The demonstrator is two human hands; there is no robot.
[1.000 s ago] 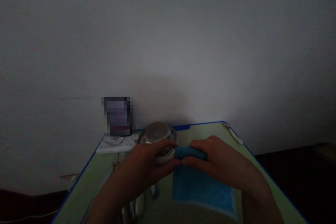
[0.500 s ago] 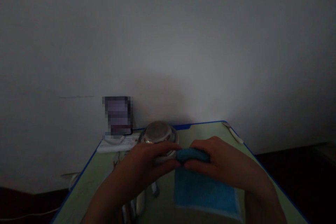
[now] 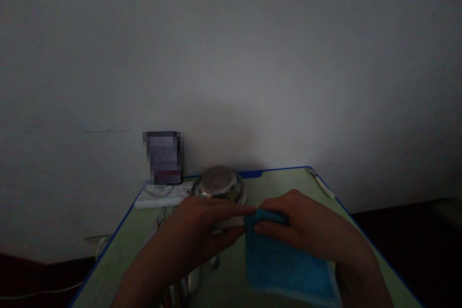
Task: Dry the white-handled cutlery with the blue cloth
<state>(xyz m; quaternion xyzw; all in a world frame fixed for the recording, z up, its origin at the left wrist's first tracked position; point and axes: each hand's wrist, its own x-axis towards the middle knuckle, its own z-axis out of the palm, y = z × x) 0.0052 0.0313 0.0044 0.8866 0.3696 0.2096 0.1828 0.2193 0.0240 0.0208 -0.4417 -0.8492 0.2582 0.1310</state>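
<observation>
My left hand is closed, its fingers and thumb pinching a pale handle of some utensil. The rest of that utensil is hidden. To its right, my right hand grips a blue cloth, folded over at the top between thumb and fingers. The cloth meets the end of the pale handle and hangs down over the table with a white lower edge. Both hands are close together above the table, with the left fingertips touching the cloth's upper corner.
An upturned metal bowl stands at the back of the green table. A white power strip and a blurred-out upright screen are at back left. A white-handled utensil lies back right. Several utensils lie under my left arm.
My left fingertips have shifted slightly right onto the cloth's top. The cloth's fold has turned, so its flat face now shows higher up, and its lower part has swung a little right.
</observation>
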